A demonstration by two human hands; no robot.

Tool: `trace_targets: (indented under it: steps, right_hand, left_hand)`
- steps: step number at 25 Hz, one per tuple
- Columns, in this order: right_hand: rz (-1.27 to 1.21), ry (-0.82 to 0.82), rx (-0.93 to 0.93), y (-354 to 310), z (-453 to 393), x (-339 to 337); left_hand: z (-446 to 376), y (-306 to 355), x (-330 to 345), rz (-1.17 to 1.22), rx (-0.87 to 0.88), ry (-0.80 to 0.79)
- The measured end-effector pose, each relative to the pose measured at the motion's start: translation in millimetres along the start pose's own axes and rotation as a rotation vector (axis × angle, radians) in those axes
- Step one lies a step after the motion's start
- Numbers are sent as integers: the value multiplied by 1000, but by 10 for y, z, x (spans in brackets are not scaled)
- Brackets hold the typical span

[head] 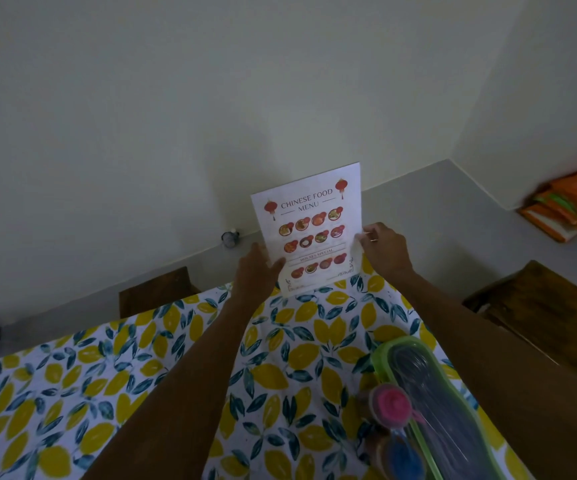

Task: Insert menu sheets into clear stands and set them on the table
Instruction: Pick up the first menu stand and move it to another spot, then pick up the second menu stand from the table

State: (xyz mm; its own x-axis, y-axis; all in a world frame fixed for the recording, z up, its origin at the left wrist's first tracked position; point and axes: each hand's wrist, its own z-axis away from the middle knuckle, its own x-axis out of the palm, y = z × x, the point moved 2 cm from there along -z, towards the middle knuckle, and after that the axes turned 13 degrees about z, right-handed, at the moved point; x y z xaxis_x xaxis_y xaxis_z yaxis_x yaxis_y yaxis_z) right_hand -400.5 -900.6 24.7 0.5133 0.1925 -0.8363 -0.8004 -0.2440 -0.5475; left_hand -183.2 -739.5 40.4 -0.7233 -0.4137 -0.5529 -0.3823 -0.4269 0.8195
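Observation:
A white menu sheet (309, 220) headed "Chinese Food Menu", with pictures of dishes, stands upright at the far edge of the table (107, 375). Its lower part sits inside a clear stand (318, 284) that rests on the lemon-print tablecloth; the upper part sticks out above the stand. My left hand (256, 271) grips the sheet and stand at the left edge, thumb over the front. My right hand (385, 251) pinches the right edge at about mid-height.
A green-rimmed clear container (432, 393) with a lid lies at the near right, with a pink-capped bottle (391, 405) and a blue-capped one (401, 455) beside it. Wooden chairs (543, 306) stand right and behind the table. Orange packets (571, 209) lie on the floor by the wall.

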Motion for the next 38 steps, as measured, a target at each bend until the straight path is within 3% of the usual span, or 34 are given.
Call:
trace_targets:
  steps: [5,10,14,22,28,38]
  right_hand:
    - [2,2,-43,-213,374,-112]
    - [264,-101,-325,-730,1122,36]
    - [465,-180,-478,-1203,1808,283]
    - [604,-364,-656,-2354,3613,1209]
    - [670,-403,-824,-3409,5046,1927]
    - [661,-466,-1027,-4683,6173,2814]
  left_hand:
    - [320,50,-140,-22,16,35]
    - [954,-131,-575,-431,130,44]
    - [1516,-560,-1125,-564,151,78]
    - [3082,-1795,-2424,-582,48,183]
    - [4410,-2882,-3672,-606,-60,299]
    - [5514,-3918,-4999,-574,-312,411]
